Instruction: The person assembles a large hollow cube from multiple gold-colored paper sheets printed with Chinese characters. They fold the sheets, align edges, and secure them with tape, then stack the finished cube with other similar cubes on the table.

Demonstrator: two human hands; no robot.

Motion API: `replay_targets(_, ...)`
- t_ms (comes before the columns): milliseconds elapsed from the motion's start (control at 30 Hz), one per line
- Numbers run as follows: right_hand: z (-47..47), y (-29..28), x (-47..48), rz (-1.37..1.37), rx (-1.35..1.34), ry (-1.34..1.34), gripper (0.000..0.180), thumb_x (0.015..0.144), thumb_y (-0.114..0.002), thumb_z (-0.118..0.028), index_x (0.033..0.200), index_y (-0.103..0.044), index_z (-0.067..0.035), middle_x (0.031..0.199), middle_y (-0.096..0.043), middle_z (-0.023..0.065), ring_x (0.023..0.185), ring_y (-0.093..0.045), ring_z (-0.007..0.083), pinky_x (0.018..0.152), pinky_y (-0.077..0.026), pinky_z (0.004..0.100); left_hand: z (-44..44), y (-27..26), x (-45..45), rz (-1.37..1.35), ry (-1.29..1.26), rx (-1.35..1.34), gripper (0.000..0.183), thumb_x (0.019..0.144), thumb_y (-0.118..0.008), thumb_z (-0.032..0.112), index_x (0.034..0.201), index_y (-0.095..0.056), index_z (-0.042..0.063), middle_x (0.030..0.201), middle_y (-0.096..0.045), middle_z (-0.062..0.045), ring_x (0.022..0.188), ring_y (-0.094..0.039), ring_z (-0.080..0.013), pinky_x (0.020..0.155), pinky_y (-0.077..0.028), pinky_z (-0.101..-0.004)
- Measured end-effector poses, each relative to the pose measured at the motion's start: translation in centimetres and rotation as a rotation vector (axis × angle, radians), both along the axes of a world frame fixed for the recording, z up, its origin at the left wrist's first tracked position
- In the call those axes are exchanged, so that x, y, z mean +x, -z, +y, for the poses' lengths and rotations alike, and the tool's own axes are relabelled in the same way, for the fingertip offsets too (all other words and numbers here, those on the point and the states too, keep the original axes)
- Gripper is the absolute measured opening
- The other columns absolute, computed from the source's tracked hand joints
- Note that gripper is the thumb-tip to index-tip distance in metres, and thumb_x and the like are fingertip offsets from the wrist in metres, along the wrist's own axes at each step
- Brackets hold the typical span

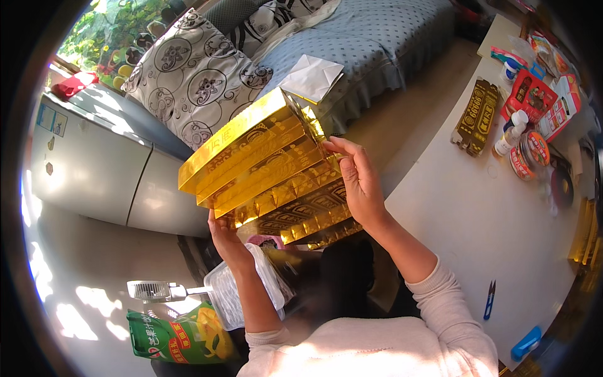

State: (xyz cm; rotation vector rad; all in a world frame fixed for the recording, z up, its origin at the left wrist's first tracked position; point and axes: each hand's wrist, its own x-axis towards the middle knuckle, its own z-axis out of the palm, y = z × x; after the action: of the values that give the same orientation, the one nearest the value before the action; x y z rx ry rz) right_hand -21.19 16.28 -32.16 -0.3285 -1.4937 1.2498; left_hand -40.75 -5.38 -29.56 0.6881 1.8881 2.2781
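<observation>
A tiered stack of shiny gold foil-paper pieces (264, 165), with embossed patterns and characters, is held up before me, tilted. My left hand (228, 240) grips its lower left edge, with the fingers partly hidden beneath. At the right side, my right hand (360, 184) pinches the edge near the upper tiers between thumb and fingers. Folded gold pieces and dark patterned pieces show in the lower tiers. The underside of the stack is hidden.
At right, a white table (438, 212) bears a dark gold printed stack (478, 118), bottles, packets, small blue-handled snips (490, 301) and a blue tool (526, 344). A white fan (148, 290) and green bag (183, 334) are lower left. A bed (372, 42) stands ahead.
</observation>
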Motion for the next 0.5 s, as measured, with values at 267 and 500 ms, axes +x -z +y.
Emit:
replay_targets(267, -0.13, -0.31, -0.15, 0.008, 0.016, 0.038, 0.033, 0.116, -0.049, -0.02, 0.142, -0.06, -0.003, 0.132, -0.07, 0.0121, 0.122, -0.066, 0.0239, 0.105, -0.049, 0.0355, -0.27, 0.09, 0.1, -0.005, 0.017, 0.014, 0.066, 0.116, -0.038, 0.049, 0.163, -0.04, 0.003, 0.152, -0.058, -0.016, 0.138, -0.056, -0.0263, 0.116, -0.041, -0.0409)
replay_targets(500, -0.1, -0.27, -0.18, 0.002, 0.036, 0.047, 0.033, 0.115, -0.05, -0.019, 0.142, -0.06, -0.003, 0.132, -0.069, 0.0115, 0.123, -0.064, 0.023, 0.107, -0.048, 0.0352, -0.06, 0.05, 0.39, 0.041, 0.04, -0.032, 0.064, 0.116, -0.036, 0.048, 0.159, -0.042, 0.002, 0.152, -0.058, -0.017, 0.14, -0.055, -0.0267, 0.117, -0.04, -0.0412)
